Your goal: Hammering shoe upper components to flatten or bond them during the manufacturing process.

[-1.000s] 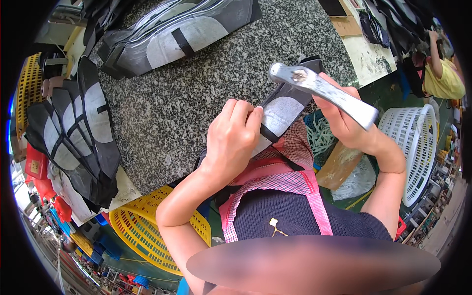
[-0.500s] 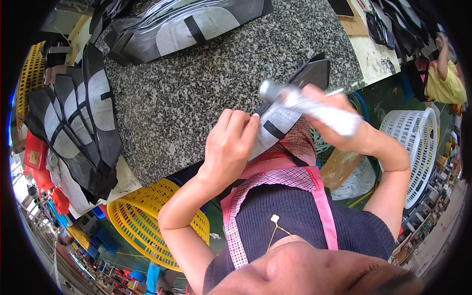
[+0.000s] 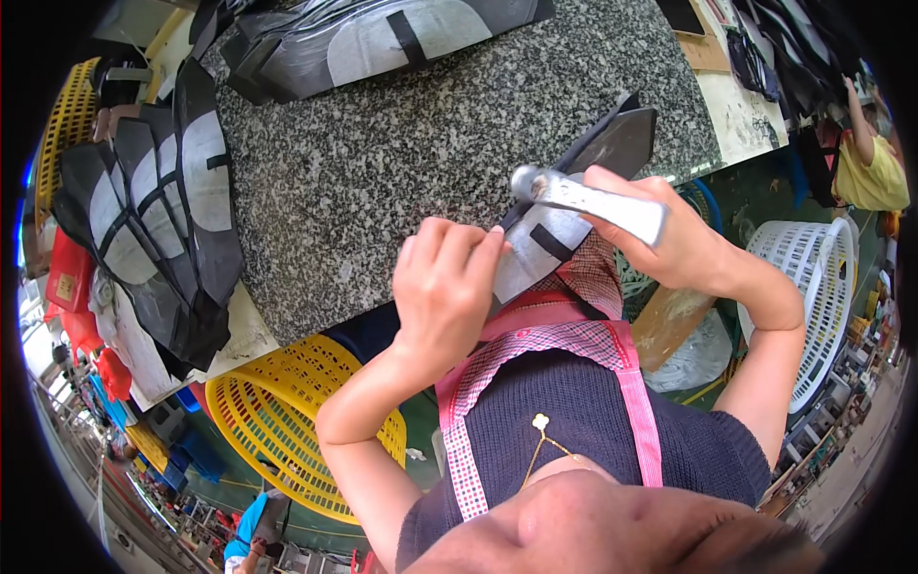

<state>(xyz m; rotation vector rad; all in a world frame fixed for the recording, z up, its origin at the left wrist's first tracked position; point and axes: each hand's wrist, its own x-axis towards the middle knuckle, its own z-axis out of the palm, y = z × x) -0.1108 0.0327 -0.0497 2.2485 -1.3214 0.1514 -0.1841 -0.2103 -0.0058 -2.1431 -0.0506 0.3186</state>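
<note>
My right hand [image 3: 674, 237] is closed round the handle of a silver metal hammer [image 3: 598, 203]. Its round head is over the folded edge of a flat black-and-grey sheet piece [image 3: 564, 218]; whether the two touch I cannot tell. That piece lies slanting over the near edge of the speckled stone slab [image 3: 382, 153], partly hanging toward my apron, with a short black strip across its grey patch. On the piece's near left end, my left hand [image 3: 445, 287] presses the folded edge, thumb and fingers pinched together on it.
Similar pieces lie in a stack [image 3: 382, 48] at the slab's far side and in a fanned pile [image 3: 158, 215] at left. A yellow basket [image 3: 287, 430] stands below left, a white basket [image 3: 803, 287] at right. Another person in yellow [image 3: 870, 172] is at far right.
The hammer, blurred before, now shows sharply with its head slightly farther right. My left hand keeps its hold on the sheet piece. The whole view has shifted a little.
</note>
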